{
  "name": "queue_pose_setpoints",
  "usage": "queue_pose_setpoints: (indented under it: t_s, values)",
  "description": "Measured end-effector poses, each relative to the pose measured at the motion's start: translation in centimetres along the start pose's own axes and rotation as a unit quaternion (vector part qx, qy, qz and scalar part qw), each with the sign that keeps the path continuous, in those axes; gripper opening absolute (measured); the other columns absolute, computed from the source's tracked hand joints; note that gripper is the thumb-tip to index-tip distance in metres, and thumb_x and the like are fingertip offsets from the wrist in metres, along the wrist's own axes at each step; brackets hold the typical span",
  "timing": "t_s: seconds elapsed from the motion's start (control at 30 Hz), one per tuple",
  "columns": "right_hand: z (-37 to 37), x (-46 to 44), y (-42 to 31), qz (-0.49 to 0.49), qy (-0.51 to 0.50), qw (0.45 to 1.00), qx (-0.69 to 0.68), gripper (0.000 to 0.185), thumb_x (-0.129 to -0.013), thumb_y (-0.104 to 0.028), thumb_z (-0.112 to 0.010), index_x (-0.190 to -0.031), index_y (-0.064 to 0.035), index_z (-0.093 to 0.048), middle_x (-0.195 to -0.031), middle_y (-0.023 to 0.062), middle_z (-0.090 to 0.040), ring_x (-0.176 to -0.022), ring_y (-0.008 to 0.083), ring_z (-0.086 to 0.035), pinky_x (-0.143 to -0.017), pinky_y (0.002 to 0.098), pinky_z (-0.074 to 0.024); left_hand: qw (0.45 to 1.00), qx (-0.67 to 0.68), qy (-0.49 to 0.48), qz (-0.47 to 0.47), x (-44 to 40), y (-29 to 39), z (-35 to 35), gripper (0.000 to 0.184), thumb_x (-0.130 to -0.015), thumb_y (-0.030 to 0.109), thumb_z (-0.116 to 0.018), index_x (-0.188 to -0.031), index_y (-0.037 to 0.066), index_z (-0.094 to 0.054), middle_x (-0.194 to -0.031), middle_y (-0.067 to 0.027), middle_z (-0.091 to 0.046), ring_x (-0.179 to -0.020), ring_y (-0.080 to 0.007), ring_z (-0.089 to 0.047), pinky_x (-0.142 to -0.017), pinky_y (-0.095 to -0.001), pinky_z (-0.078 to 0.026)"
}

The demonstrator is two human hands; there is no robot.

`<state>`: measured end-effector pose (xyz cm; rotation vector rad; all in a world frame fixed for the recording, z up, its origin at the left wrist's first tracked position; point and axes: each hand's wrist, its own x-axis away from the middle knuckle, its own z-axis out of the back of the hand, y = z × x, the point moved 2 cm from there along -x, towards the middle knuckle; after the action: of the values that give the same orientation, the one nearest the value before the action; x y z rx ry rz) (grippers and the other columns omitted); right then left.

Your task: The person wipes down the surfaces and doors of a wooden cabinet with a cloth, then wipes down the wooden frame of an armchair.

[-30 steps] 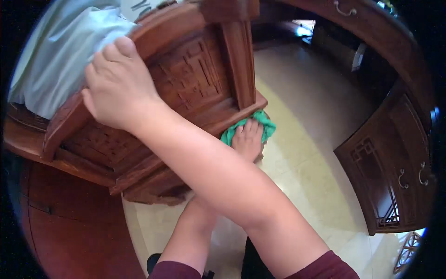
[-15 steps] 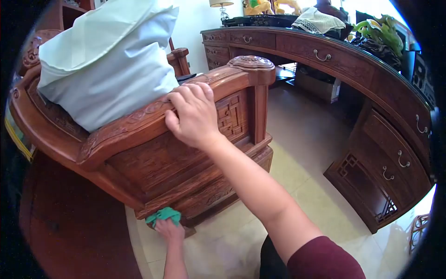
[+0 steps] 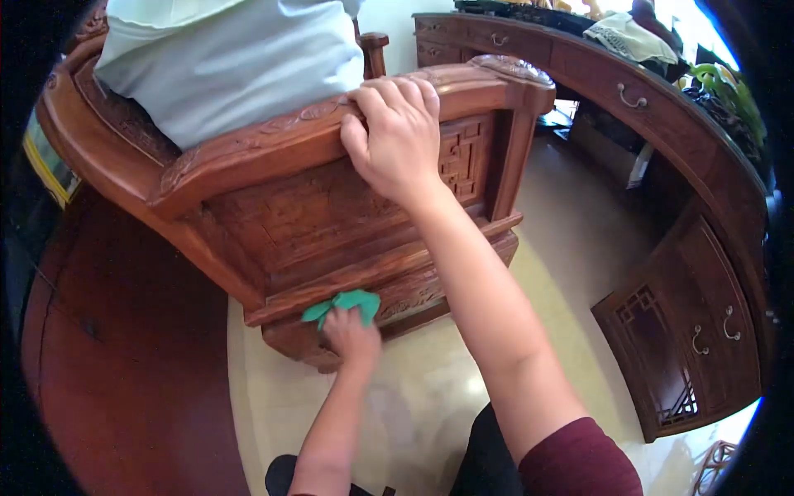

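A carved reddish-brown wooden chair (image 3: 289, 219) fills the middle of the view. My right hand (image 3: 397, 132) grips its top side rail, fingers curled over the edge and thumb at the left. Low on the chair's side, my left hand (image 3: 351, 332) presses a bunched green cloth (image 3: 357, 304) against the base molding, near the base's left end. The left hand is slightly blurred, and its fingertips are partly hidden in the cloth. A large pale blue-white fabric bundle (image 3: 248, 70) rests on the seat, behind the rail.
A curved dark wooden desk (image 3: 579, 66) with metal handles runs along the right, its cabinet (image 3: 686, 339) standing on the pale tiled floor (image 3: 430, 397). A dark red surface (image 3: 141, 355) lies at the left. A light cloth (image 3: 633, 37) and a green ornament sit on the desk.
My arms were crossed at first, with the cloth at the base's right end. It went to the left corner, and has since moved a little right. My right hand stays on the rail.
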<state>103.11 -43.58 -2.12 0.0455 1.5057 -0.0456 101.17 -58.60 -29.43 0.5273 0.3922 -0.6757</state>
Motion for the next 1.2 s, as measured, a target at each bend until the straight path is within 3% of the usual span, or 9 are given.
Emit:
queue_pose_setpoints:
  t_s: [0.13,0.23,0.37,0.4,0.47,0.57,0.73,0.87,1.2]
  values:
    - [0.6,0.4,0.3,-0.001,-0.043,0.998,-0.036,0.025,-0.072,-0.021,-0.057,-0.09,-0.0045,-0.056,-0.097,0.0106,-0.055,-0.102,0.0274,-0.047,-0.096,0.0423,-0.0282,0.993,0.122,0.008,-0.003,-0.8,4.1,-1.7,0.024,-0.079,0.014,-0.056,-0.098,0.001,-0.057,-0.106,-0.0128,-0.049,-0.1,-0.0315,-0.045,-0.085,-0.0445,-0.037]
    - [3.2,3.5,-0.3,-0.019,-0.063,0.995,-0.076,0.047,-0.072,-0.018,-0.059,-0.116,-0.0059,-0.049,-0.123,0.0137,-0.045,-0.119,0.0303,-0.037,-0.102,0.0458,-0.0229,0.667,0.683,-0.122,0.272,-1.0,6.1,-1.6,0.028,-0.086,0.019,-0.05,-0.108,0.001,-0.053,-0.111,-0.0084,-0.051,-0.102,-0.0225,-0.048,-0.088,-0.0374,-0.038]
    - [10.2,19.2,-0.8,-0.305,-0.207,0.917,-0.153,0.059,-0.074,-0.027,-0.056,-0.126,-0.006,-0.041,-0.13,0.0182,-0.039,-0.121,0.0364,-0.034,-0.101,0.0467,-0.0223,0.672,0.689,-0.225,0.154,-2.2,9.0,3.5,0.031,-0.089,0.022,-0.044,-0.111,0.001,-0.052,-0.105,-0.0087,-0.056,-0.097,-0.019,-0.052,-0.085,-0.0341,-0.041]
    - [10.8,24.7,-1.4,-0.397,-0.214,0.864,-0.223,0.055,-0.08,-0.032,-0.052,-0.127,-0.0058,-0.039,-0.13,0.0157,-0.039,-0.12,0.0317,-0.037,-0.101,0.0429,-0.0258,0.761,0.596,-0.245,0.074,-1.7,8.2,0.6,0.036,-0.089,0.024,-0.045,-0.111,-0.003,-0.05,-0.103,-0.0145,-0.057,-0.097,-0.0245,-0.053,-0.087,-0.036,-0.04]
    - [12.1,31.7,-4.0,-0.768,-0.05,0.398,-0.499,0.048,-0.089,-0.033,-0.039,-0.129,-0.0072,-0.036,-0.128,0.0116,-0.043,-0.119,0.0249,-0.04,-0.101,0.0403,-0.0298,0.839,0.4,-0.355,-0.105,-0.6,11.7,1.1,0.042,-0.086,0.025,-0.049,-0.115,-0.005,-0.047,-0.112,-0.0206,-0.053,-0.104,-0.0316,-0.05,-0.092,-0.0382,-0.037]
    - [13.6,30.3,-4.6,-0.798,0.159,0.223,-0.537,0.042,-0.09,-0.031,-0.037,-0.125,-0.0082,-0.04,-0.12,0.0099,-0.049,-0.11,0.0215,-0.048,-0.095,0.0382,-0.037,0.808,0.347,-0.474,-0.052,0.9,15.1,1.4,0.062,-0.078,0.025,-0.06,-0.13,0.003,-0.036,-0.129,-0.0221,-0.042,-0.123,-0.0358,-0.036,-0.102,-0.0398,-0.028]
    - [13.7,30.2,3.6,-0.76,0.167,0.475,-0.411,0.032,-0.084,-0.024,-0.047,-0.112,-0.0076,-0.049,-0.101,0.0063,-0.056,-0.094,0.0195,-0.053,-0.084,0.0332,-0.0426,0.926,0.194,-0.039,-0.322,-5.8,15.1,9.6,0.045,-0.071,0.013,-0.059,-0.111,-0.004,-0.047,-0.116,-0.0214,-0.048,-0.109,-0.036,-0.046,-0.096,-0.0424,-0.033]
    - [10.9,24.4,9.4,-0.424,-0.113,0.899,-0.007,0.043,-0.068,-0.025,-0.062,-0.106,-0.007,-0.054,-0.101,0.011,-0.052,-0.1,0.0271,-0.047,-0.089,0.0438,-0.0306,0.89,0.025,0.251,-0.381,-14.1,15.1,17.4,0.041,-0.074,0.008,-0.056,-0.113,0.002,-0.049,-0.114,-0.0191,-0.045,-0.107,-0.034,-0.043,-0.094,-0.0432,-0.031]
    - [7.8,19.2,7.1,-0.26,-0.257,0.916,0.166,0.048,-0.058,-0.036,-0.064,-0.09,0.0002,-0.06,-0.104,0.0123,-0.049,-0.102,0.0264,-0.042,-0.085,0.047,-0.0287,0.862,-0.259,0.278,-0.335,-19.3,13.6,16.4,0.061,-0.075,0.049,-0.054,-0.12,0.009,-0.043,-0.105,-0.009,-0.048,-0.099,-0.0274,-0.045,-0.082,-0.0414,-0.036]
